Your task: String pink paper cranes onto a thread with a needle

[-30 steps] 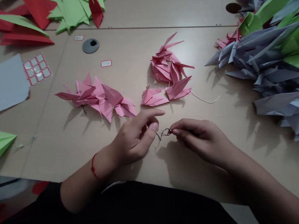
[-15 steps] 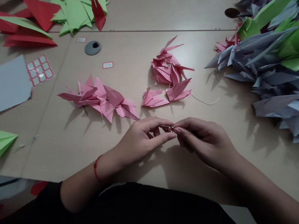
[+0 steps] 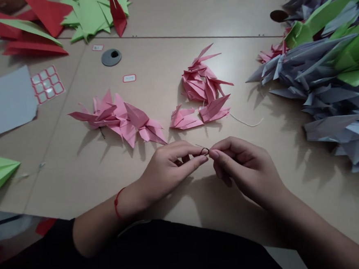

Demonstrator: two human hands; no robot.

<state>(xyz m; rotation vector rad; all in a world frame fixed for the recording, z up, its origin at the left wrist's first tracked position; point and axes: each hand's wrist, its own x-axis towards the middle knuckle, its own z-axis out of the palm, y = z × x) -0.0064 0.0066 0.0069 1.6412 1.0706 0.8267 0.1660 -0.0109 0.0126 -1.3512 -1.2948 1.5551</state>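
A small loop of thin dark wire [image 3: 204,150] sits between my hands, just below the pink paper cranes. My left hand [image 3: 169,168], with a red cord around its wrist, pinches one side of the loop between thumb and fingertips. My right hand [image 3: 243,165] pinches the other side. Two heaps of pink origami cranes [image 3: 115,118] [image 3: 203,83] lie just beyond my hands, with a smaller pair of pink cranes [image 3: 199,114] nearest my fingertips. A short white string [image 3: 246,122] trails from that pair.
A large heap of grey-blue and green paper cranes [image 3: 326,87] fills the right of the table. Red and green cranes [image 3: 67,23] lie at the far left, beside a grey cable grommet [image 3: 111,57], a grey paper sheet [image 3: 11,101] and a sticker sheet [image 3: 47,84].
My hands have drawn slightly closer around the wire, and the loop now shows more clearly between my fingertips. The cranes have not moved.
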